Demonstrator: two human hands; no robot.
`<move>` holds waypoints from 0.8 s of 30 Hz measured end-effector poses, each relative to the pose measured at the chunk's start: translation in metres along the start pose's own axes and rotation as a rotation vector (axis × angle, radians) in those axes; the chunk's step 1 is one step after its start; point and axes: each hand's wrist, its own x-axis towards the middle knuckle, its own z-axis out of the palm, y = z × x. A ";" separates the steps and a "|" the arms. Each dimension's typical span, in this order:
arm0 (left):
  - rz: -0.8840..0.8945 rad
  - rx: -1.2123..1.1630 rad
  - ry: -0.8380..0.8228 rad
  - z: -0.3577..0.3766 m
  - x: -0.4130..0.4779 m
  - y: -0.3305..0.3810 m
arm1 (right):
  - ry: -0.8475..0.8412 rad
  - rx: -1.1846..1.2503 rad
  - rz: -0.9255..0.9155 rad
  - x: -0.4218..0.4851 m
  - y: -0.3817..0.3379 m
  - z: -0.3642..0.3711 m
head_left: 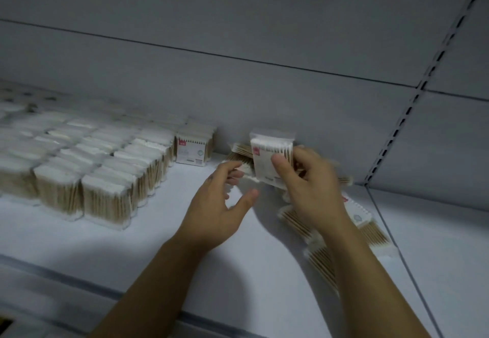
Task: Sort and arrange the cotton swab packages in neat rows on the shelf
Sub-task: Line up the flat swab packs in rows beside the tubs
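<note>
R hand (pixel 304 178) grips pack (pixel 270 149) upright nr shelf (pixel 185 245) back edge, likely bound for rows (pixel 105 178); L hand (pixel 219 205) loose, empty.

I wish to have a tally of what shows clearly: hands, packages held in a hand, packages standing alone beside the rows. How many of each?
Hands: 2, left hand and right hand
Held package, in the right hand: 1
Lone standing package: 1
Total: 4
Neat rows and loose lying packages: too blurred to count.
</note>
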 end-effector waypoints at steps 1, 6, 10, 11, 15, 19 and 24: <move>0.000 -0.034 -0.013 0.000 0.000 0.001 | -0.047 0.064 0.028 -0.002 -0.003 0.005; 0.002 -0.014 0.020 -0.003 0.002 -0.004 | -0.100 0.167 0.112 -0.008 -0.004 0.019; 0.021 0.105 0.027 -0.005 0.004 -0.009 | -0.027 0.003 0.089 -0.007 -0.003 0.020; 0.019 0.160 0.037 -0.005 0.004 -0.011 | -0.025 -0.052 0.078 -0.008 -0.003 0.021; -0.042 0.407 0.146 -0.004 0.007 -0.015 | -0.010 -0.230 0.012 -0.008 -0.006 0.027; -0.152 0.605 0.179 -0.006 0.011 -0.021 | -0.025 -0.405 0.020 0.020 -0.018 0.036; -0.171 0.770 0.155 -0.012 0.017 -0.017 | -0.219 -0.560 -0.035 0.068 -0.039 0.081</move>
